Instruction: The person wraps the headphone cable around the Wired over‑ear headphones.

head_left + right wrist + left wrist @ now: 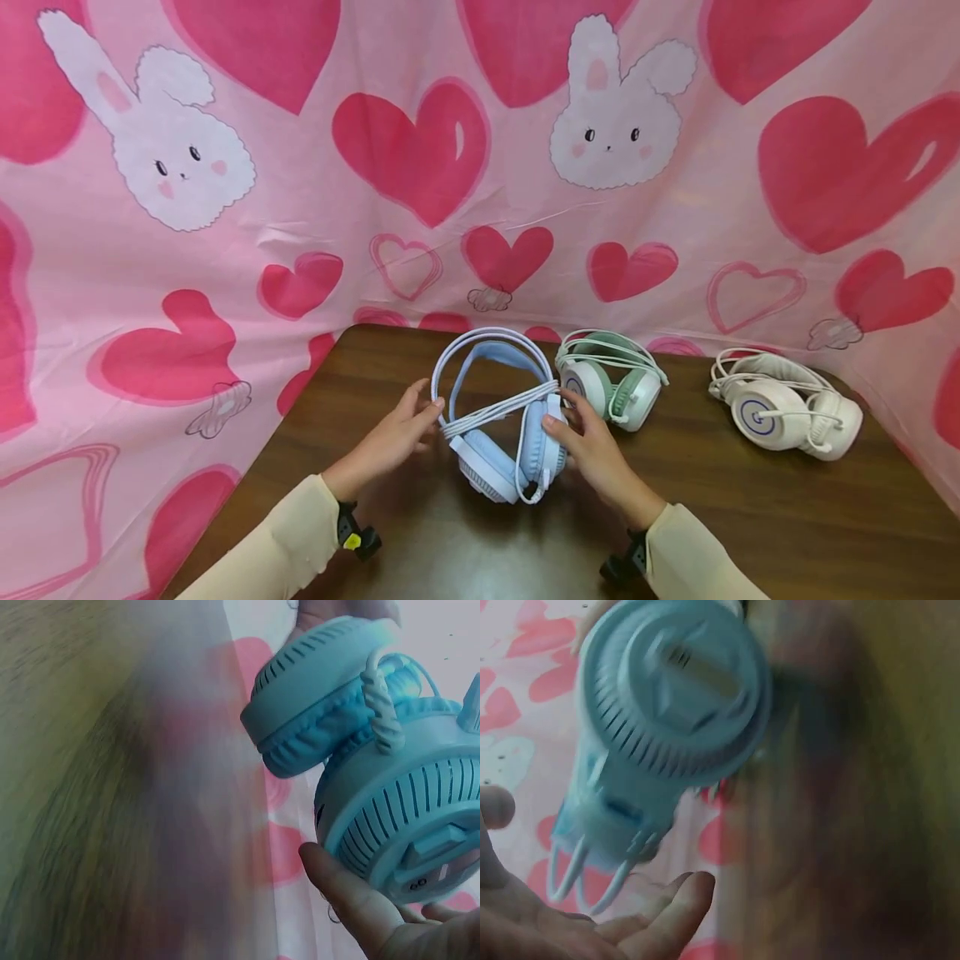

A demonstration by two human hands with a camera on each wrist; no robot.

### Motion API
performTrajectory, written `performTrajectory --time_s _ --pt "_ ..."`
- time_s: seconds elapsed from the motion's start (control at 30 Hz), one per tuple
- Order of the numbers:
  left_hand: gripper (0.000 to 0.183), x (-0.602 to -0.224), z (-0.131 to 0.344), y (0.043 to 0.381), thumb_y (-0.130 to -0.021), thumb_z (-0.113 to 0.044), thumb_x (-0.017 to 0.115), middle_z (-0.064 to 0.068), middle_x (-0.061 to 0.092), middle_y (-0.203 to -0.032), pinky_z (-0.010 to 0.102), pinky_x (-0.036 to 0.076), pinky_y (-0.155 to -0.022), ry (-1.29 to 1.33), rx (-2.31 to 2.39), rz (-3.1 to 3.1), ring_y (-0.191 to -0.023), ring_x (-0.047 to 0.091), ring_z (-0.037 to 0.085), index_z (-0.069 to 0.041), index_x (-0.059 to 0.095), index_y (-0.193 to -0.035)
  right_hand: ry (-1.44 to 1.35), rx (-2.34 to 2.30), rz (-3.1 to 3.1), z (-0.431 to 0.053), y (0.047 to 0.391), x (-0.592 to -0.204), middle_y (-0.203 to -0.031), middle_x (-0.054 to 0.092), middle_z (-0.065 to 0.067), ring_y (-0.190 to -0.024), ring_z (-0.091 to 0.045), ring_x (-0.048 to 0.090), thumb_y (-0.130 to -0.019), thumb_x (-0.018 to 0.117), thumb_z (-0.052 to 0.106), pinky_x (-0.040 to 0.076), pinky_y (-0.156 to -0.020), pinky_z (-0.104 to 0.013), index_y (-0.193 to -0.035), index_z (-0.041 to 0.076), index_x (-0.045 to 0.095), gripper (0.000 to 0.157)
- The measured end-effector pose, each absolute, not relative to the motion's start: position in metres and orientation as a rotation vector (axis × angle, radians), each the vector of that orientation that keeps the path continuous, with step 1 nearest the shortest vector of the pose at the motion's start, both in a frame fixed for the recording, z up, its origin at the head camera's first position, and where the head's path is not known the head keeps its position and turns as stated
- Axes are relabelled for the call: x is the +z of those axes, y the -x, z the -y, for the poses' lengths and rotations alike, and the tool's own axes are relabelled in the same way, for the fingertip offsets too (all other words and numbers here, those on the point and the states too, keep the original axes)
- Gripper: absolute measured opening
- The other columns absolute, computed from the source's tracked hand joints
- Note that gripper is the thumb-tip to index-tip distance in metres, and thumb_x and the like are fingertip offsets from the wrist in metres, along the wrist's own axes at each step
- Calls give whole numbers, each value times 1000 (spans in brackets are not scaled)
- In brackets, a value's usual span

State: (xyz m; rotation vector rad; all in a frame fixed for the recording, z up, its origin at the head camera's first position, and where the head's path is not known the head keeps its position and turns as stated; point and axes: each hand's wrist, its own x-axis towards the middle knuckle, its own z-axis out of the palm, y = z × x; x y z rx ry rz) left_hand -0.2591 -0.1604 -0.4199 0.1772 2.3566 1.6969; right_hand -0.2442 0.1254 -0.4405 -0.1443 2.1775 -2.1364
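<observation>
Light blue and white headphones (pixel 487 467) are between my hands in the head view, headband up, with a white cable wound across the band. My right hand (pixel 600 454) grips the right ear cup (pixel 405 810), its thumb on the cup's edge in the right wrist view. At the left side of the headband is my left hand (pixel 397 433), fingers spread and loosely bent. In the left wrist view the left fingers (pixel 679 911) lie below the cable loops, apart from the ear cup (pixel 682 690). Whether the headphones touch the table cannot be told.
Green and white headphones (pixel 637 400) lie just behind my right hand. White headphones (pixel 772 417) lie farther right, cable wrapped around them. The dark wooden table (pixel 720 517) ends at a pink curtain (pixel 525 200) with hearts and rabbits.
</observation>
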Motion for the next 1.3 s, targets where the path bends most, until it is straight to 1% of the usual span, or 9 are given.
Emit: performTrajectory --time_s 0.07,0.17,0.3,0.4,0.5,0.77,1.07,1.17,1.3 --pt "70 -427 159 256 -101 -35 51 24 44 -135 54 50 -87 -186 1766 -2237 -109 58 37 -10 12 -154 123 -2155 -2152 -120 246 -441 -129 51 -26 -98 -27 61 -95 60 16 56 -72 -44 -146 4 34 58" --pt "75 -435 157 253 -101 -28 52 28 34 -143 58 46 -90 -252 1857 -2097 -121 49 39 -14 1 -155 92 -2185 -2101 -111 251 -442 -129 51 -26 -94 -27 62 -96 61 19 56 -69 -47 -147 6 31 61" --pt "86 -443 157 255 -97 -23 61 27 33 -146 57 47 -90 -349 1932 -2030 -124 47 35 -20 -3 -155 62 -2232 -2044 -98 259 -443 -125 50 -27 -89 -27 63 -96 60 24 55 -66 -52 -148 6 26 65" --pt "93 -446 159 262 -92 -18 67 26 42 -137 53 50 -87 -396 1980 -2006 -112 56 31 -21 -2 -154 46 -2259 -2008 -89 266 -444 -124 50 -27 -87 -26 63 -96 60 28 55 -66 -55 -149 5 23 68" --pt "95 -446 161 271 -89 -14 71 25 47 -130 51 52 -84 -393 2023 -1990 -106 59 29 -19 2 -154 30 -2277 -1977 -80 273 -446 -126 49 -26 -87 -26 63 -96 61 31 54 -67 -58 -149 6 22 71" --pt "87 -443 180 293 -85 -20 75 17 47 -133 47 49 -90 -229 1955 -2165 -116 48 33 -18 19 -151 23 -2306 -1907 -57 291 -452 -130 45 -26 -95 -31 61 -95 61 38 53 -72 -60 -149 7 21 74" --pt "88 -451 202 313 -87 -21 71 24 40 -140 54 41 -99 -86 1983 -2212 -125 41 36 -7 15 -153 -5 -2283 -1877 -30 310 -456 -135 41 -26 -99 -34 59 -94 62 39 52 -76 -60 -150 5 16 80" --pt "86 -453 208 319 -89 -20 69 26 40 -139 53 42 -99 -81 1997 -2185 -121 45 35 -6 13 -153 -2 -2265 -1873 -24 316 -458 -137 40 -27 -103 -35 57 -94 61 40 51 -77 -60 -150 4 14 82" --pt "83 -454 219 329 -90 -17 66 25 41 -135 50 44 -97 -63 2011 -2142 -108 54 29 -7 13 -154 31 -2241 -1831 -15 324 -462 -138 38 -26 -111 -37 53 -95 60 41 49 -82 -60 -150 4 12 82"
